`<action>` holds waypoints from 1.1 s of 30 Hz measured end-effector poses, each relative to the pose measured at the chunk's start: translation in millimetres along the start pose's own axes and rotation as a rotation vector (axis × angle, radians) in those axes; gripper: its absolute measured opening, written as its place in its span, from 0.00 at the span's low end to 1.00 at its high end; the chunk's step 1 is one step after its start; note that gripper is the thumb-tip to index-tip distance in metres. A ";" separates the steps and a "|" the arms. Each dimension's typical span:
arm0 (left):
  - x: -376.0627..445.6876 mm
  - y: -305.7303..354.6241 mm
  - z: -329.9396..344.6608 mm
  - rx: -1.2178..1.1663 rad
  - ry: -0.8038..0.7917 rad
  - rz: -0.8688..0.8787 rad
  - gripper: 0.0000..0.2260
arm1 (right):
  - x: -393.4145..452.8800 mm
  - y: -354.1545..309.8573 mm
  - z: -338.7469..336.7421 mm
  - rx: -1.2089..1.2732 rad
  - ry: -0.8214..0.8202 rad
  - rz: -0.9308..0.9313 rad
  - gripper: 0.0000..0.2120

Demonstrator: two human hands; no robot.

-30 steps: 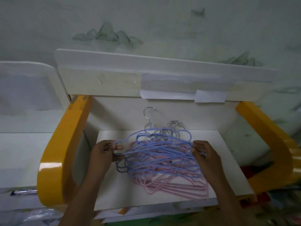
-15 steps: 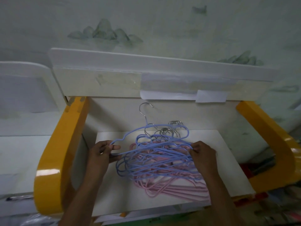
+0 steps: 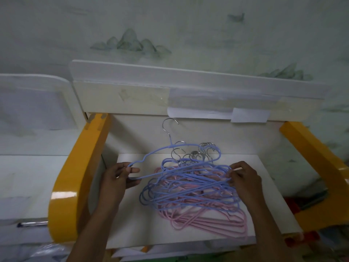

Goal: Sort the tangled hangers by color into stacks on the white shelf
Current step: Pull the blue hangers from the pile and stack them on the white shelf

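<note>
Both hands' fingers pinching blue hanger

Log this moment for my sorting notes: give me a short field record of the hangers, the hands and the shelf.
surface: white shelf between yellow side arms
pile: blue hangers tangled on top of pink hangers
raised item: one blue hanger, hook up, partly above the pile
left hand: grips the raised hanger's end
right hand: fingers pinch blue wires at the pile's right side
sorted stacks: none visible yet
</note>
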State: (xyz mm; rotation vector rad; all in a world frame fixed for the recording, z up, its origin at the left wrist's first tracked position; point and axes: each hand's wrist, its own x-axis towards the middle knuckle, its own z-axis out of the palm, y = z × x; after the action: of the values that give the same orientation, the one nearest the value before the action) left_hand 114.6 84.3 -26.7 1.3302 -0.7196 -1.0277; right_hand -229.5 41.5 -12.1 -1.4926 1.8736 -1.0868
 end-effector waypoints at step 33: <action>-251.6 10.1 -83.0 -0.032 0.479 0.211 0.06 | -129.7 3.5 -45.3 0.768 -0.473 0.036 0.07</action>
State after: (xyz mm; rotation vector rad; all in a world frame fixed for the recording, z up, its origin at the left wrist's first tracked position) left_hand 87.7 346.2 4.8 1.3703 -0.4635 -0.5201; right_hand -232.2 178.5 -1.8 -1.1140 0.9839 -1.1278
